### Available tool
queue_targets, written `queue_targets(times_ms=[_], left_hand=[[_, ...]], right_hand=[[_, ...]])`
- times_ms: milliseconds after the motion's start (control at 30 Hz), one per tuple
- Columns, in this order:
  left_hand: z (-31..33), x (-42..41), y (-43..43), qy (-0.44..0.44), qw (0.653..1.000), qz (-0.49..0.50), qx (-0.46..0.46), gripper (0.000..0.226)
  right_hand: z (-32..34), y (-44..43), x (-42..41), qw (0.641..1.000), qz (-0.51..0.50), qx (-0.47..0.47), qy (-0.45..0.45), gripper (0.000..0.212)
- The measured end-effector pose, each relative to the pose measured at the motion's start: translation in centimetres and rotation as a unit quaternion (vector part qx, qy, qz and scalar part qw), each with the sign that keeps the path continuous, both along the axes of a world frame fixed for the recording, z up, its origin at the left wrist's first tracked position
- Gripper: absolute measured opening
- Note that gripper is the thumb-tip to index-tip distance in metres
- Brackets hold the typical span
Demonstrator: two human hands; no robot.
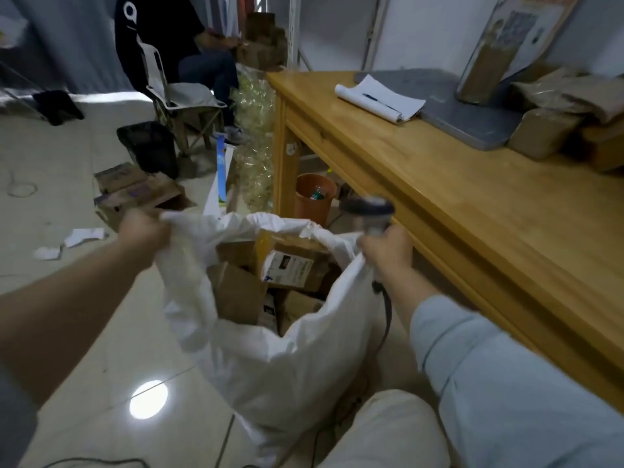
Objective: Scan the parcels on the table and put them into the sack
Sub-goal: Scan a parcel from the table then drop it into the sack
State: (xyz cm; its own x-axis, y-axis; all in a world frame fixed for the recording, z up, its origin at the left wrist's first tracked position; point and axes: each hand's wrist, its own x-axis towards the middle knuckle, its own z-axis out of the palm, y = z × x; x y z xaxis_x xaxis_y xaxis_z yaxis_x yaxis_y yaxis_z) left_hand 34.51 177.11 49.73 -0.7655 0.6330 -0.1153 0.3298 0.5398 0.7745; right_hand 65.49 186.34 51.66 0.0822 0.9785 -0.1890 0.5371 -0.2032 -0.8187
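Working beside the long yellow wooden tabletop [472, 197], I have the big white woven plastic sack [270, 359] on the tiled floor just off its near edge, mouth pulled wide. I judge the job well along but not finished: the sack is heaped nearly to the rim with brown cardboard parcels [236, 292], one showing a white label, while a cluster of brown paper-wrapped parcels [543, 130] waits at the far right end of the tabletop, partly on a flat grey mat [449, 106]. Whether those are scanned I cannot tell. My left grip [143, 231] is bunched tight on the sack's left rim; my right grip [385, 248] is closed round the handle of a grey handheld barcode scanner [368, 211] and seems to pinch the right rim too, its dark cable hanging beside the sack. With both occupied, I would have to let go of the rim to fetch a parcel. Torn cardboard boxes [135, 194] litter the floor beyond, and an orange plastic bin [314, 201] stands under the tabletop. A white notepad with a pen [378, 99] lies on the mat.
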Motion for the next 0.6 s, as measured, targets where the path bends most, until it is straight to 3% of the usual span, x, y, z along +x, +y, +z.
queue_targets(times_ms=[167,200,267,300,367,467,533,600], left_hand=[[3.4,-1.0,2.1,0.006,0.985,0.039,0.170,0.032],[2.9,-0.5,1.7,0.025,0.988,0.015,0.150,0.031],[1.0,-0.4,0.5,0.070,0.996,-0.048,0.017,0.028],[-0.1,-0.5,-0.3,0.088,0.991,-0.073,-0.064,0.026],[-1.0,-0.3,-2.0,0.132,0.962,-0.090,-0.222,0.020],[-0.9,-0.4,-2.4,0.186,0.902,-0.115,-0.371,0.024],[-0.6,-0.7,-1.3,0.205,0.894,-0.111,-0.382,0.035],[-0.6,0.0,1.1,0.228,0.906,-0.128,-0.334,0.042]], right_hand=[[3.3,1.1,-0.7,0.979,0.006,0.202,-0.039,0.029],[2.5,0.8,-0.6,0.979,0.019,0.199,-0.048,0.025],[0.2,0.2,0.0,0.988,0.055,0.111,-0.089,0.010],[-0.9,0.0,0.6,0.990,0.066,0.054,-0.114,0.020],[-2.7,-0.4,1.8,0.988,0.061,-0.019,-0.143,0.027],[-3.4,-0.9,2.7,0.988,0.048,-0.044,-0.139,0.017],[-3.4,-1.2,2.7,0.987,0.057,-0.051,-0.143,0.019],[-3.3,-1.2,2.5,0.985,0.072,-0.041,-0.152,0.021]])
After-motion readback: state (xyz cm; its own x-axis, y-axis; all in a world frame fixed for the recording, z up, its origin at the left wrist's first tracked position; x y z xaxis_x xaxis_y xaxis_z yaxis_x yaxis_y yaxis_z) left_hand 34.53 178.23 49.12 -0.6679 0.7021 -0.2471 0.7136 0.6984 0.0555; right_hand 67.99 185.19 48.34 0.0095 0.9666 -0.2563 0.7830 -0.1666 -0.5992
